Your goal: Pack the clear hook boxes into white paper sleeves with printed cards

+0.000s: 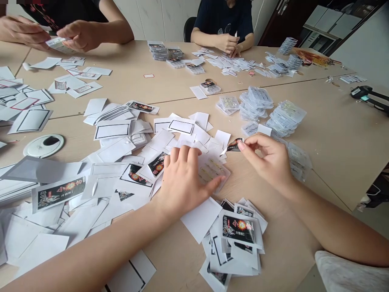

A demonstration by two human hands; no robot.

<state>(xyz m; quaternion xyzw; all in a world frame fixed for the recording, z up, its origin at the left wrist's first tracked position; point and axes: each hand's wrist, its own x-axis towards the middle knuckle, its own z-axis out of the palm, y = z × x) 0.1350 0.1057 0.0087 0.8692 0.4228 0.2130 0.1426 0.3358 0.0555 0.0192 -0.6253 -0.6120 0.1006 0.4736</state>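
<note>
My left hand (184, 178) is placed over a flat clear plastic box (209, 164) on the table, its thumb along the near right edge and its fingers curled at the far left side. Small yellowish items show through the lid. Just right of the box, my right hand (269, 156) pinches a black printed sticker (235, 144) between thumb and forefinger, its white edge curling toward the box. Close below lies a pile of white sticker sheets (238, 229), several with the same black print.
Loose white papers (100, 178) spread across the left side. Clear boxes (285, 117) are stacked beyond my right hand. A round white cable cover (44, 145) sits at left. Across the table, one person's hands (51, 34) hold a small box; another person's hands (231, 44) are above scattered slips.
</note>
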